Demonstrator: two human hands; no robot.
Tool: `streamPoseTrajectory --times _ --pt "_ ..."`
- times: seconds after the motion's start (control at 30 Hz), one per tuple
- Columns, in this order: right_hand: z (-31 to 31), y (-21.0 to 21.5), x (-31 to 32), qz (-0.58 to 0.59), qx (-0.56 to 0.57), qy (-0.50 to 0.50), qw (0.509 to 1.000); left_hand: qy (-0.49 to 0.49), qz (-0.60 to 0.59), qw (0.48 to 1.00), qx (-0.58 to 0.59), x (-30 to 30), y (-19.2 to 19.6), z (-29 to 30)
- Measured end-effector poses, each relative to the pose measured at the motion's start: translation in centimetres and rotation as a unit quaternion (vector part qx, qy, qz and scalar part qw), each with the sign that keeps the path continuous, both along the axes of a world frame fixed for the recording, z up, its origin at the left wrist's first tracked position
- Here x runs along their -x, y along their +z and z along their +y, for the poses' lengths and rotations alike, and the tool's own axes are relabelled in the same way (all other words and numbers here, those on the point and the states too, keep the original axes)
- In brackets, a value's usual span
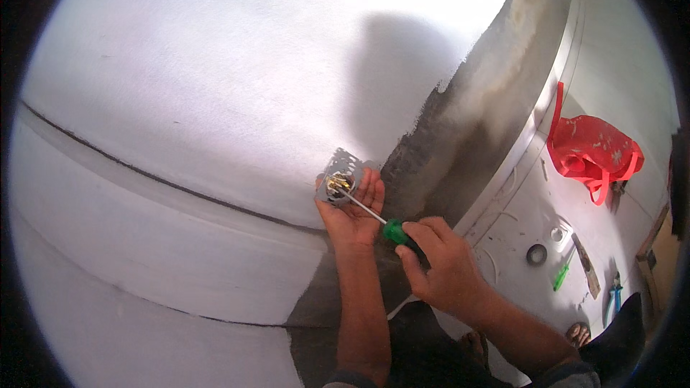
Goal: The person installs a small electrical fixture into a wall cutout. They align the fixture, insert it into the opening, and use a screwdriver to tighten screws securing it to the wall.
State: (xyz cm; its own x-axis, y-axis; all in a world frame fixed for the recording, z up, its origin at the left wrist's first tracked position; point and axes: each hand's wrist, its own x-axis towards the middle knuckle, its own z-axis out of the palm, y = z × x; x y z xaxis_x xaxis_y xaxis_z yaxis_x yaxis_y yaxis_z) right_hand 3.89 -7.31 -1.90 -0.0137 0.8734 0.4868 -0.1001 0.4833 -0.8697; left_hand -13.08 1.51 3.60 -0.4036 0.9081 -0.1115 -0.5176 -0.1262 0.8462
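Close to the wall [215,86], my left hand [352,219] supports an electrical socket insert [339,184] with a metal mounting frame and brass-coloured parts. Its fingers curl up beside the insert, with the palm underneath. My right hand [445,266] is wrapped around the green handle of a screwdriver [368,210]. The long metal shaft slants up and left, and its tip meets the brass-coloured parts of the insert. Exactly which screw it touches is too small to tell. Behind the insert, any wires are hidden.
On the tiled floor at right lie a red bag [596,147], a roll of black tape [536,255], a white square frame [558,233], a green tool [561,276], a flat wooden strip [586,266] and blue-handled pliers [614,298]. A dark unpainted band [460,129] runs along the wall.
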Motion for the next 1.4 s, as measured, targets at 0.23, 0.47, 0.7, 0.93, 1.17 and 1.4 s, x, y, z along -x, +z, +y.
streamPoseTrajectory --times 0.23,0.47,0.7,0.93,1.17,1.4 --pt "0.9 0.5 -0.4 0.055 0.089 0.032 0.994 -0.008 0.004 1.0 -0.005 0.6 -0.6 0.0" --pt "0.0 -0.6 0.8 0.003 0.026 0.014 1.0 -0.017 -0.006 1.0 -0.007 0.9 -0.7 0.3" --pt "0.6 0.2 -0.4 -0.014 -0.01 0.015 1.0 -0.011 -0.003 1.0 -0.001 0.8 -0.5 0.0" --pt "0.1 0.4 0.8 0.032 0.082 0.069 0.994 -0.016 -0.016 1.0 -0.006 0.5 -0.2 -0.3" --pt "0.4 1.9 0.1 -0.015 -0.036 0.038 0.999 -0.031 -0.055 0.998 -0.02 0.9 -0.2 0.0" --pt "0.1 1.2 0.7 -0.087 -0.016 0.084 0.993 -0.028 -0.069 0.997 -0.028 0.8 -0.2 -0.3"
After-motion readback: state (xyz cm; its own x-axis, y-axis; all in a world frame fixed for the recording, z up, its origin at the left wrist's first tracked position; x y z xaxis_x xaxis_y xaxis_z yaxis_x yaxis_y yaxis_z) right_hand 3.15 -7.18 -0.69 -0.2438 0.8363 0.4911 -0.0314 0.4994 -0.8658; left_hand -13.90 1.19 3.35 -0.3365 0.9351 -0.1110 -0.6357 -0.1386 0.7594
